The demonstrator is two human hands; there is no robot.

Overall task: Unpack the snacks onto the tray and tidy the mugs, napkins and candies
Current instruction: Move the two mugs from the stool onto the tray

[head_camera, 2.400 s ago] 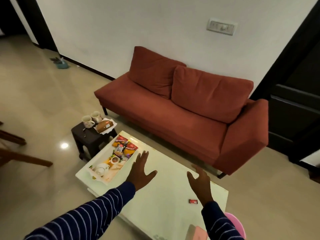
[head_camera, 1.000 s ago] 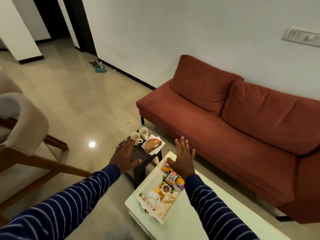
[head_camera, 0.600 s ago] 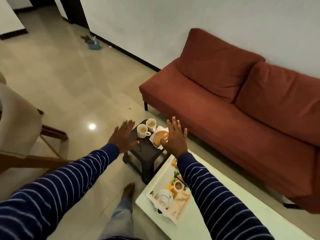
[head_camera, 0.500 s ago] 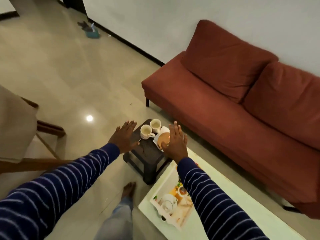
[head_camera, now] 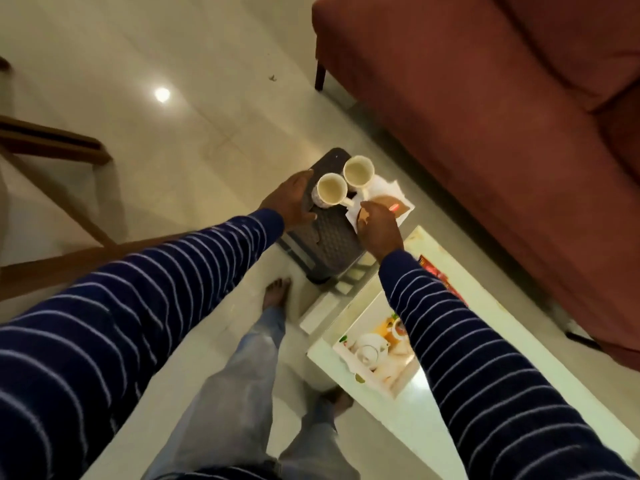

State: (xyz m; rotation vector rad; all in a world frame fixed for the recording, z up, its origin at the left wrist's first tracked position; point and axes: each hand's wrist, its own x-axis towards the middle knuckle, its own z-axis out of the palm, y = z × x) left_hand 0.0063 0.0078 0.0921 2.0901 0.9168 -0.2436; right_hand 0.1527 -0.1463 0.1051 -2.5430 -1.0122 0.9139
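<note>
The left hand (head_camera: 291, 202) cups the nearer mug (head_camera: 330, 194) on the dark stool (head_camera: 329, 233), fingers curled around it for lifting; the right hand (head_camera: 377, 226) pinches the napkin (head_camera: 388, 188) under the brown snack (head_camera: 389, 202).

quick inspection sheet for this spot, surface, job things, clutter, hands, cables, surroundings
surface: small dark stool with a textured top; white coffee table beside it
job's things: two empty mugs upright and close together on the stool; brown wrapped snack on a white napkin at the stool's right edge; printed tray on the coffee table with red snack packets at its far end
clutter: nothing seen
hands: left hand against the side of the nearer mug, grip unclear; right hand over the napkin's near edge, grip unclear
cables: nothing seen
surroundings: red sofa, wooden chair frame, glossy tiled floor, the person's bare feet
</note>
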